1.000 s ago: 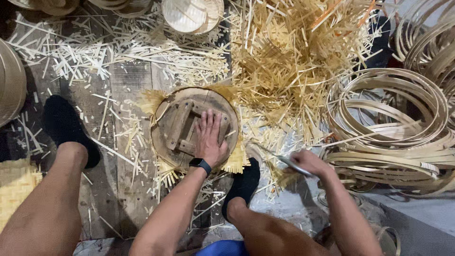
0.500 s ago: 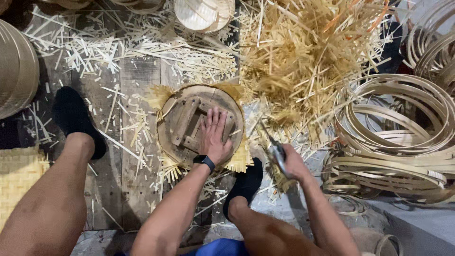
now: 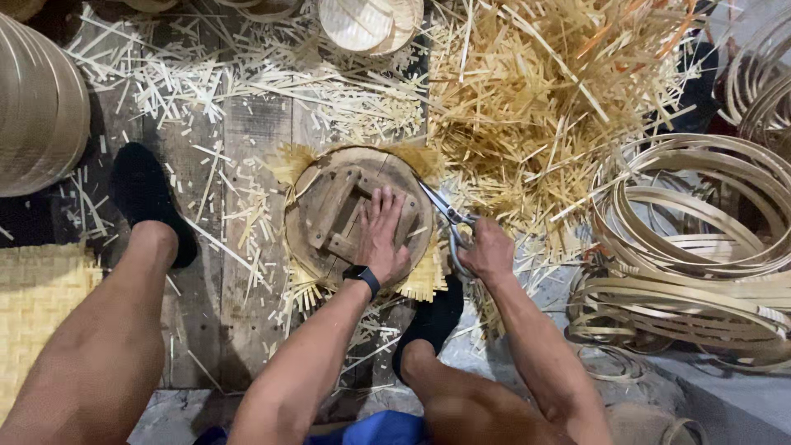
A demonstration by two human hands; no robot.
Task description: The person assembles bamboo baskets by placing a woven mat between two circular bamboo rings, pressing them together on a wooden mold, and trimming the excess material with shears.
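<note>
My left hand (image 3: 382, 236) lies flat, fingers spread, pressing on a round wooden form (image 3: 329, 216) that sits on a woven bamboo mat. The mat's frayed edge (image 3: 422, 278) sticks out around the form. A dark watch (image 3: 362, 277) is on that wrist. My right hand (image 3: 486, 249) grips metal scissors (image 3: 443, 211) whose blades point up-left and reach the right rim of the form, at the fringe.
A big pile of bamboo strip offcuts (image 3: 544, 99) lies behind the form. Coiled bamboo hoops (image 3: 692, 247) are stacked at the right. A woven basket (image 3: 369, 23) sits at the top, stacked round trays (image 3: 37, 107) at the left. My feet in dark socks (image 3: 148, 198) flank the form.
My right hand has come in from the right with the scissors and brought the blades up to the form's right rim. My left hand stays pressed on the form.
</note>
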